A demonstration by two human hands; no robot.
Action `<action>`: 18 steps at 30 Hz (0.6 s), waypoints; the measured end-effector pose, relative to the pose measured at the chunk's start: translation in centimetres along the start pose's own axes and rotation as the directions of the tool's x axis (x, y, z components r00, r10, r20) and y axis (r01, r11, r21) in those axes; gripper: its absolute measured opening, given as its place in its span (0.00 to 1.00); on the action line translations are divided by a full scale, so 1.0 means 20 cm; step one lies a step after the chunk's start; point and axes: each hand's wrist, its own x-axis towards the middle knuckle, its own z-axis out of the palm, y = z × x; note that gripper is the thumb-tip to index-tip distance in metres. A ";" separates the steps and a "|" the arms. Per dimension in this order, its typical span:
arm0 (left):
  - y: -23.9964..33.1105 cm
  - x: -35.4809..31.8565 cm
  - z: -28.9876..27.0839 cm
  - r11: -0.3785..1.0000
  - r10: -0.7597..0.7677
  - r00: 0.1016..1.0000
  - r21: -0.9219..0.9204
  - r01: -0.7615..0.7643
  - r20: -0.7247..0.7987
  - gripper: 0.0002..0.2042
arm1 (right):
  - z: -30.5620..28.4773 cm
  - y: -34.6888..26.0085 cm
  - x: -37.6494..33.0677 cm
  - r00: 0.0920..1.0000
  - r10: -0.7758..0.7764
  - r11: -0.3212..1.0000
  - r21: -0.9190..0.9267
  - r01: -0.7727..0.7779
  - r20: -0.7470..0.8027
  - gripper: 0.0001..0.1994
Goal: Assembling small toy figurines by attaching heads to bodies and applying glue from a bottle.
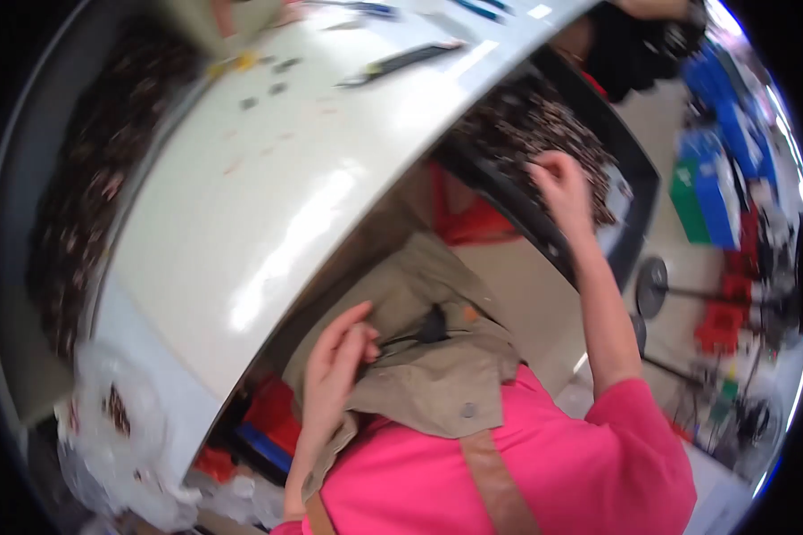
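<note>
Dark small parts, heaped | right hand reaching in

The left hand is raised close to the body, forearm rising from the lower edge, palm turned inward. Its fingers are lightly curled, thumb and fingertips near each other. The right arm is extended forward and upward, sleeve at the upper arm, forearm bare. The right hand is bent down at the wrist, fingers curled; whether they pinch anything cannot be told.
</note>
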 end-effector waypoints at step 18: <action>1.17 0.04 -0.60 0.191 0.749 0.657 0.977 -0.089 -0.086 0.14 | 0.44 -1.44 -0.10 0.637 -0.627 0.713 0.660 0.237 0.448 0.04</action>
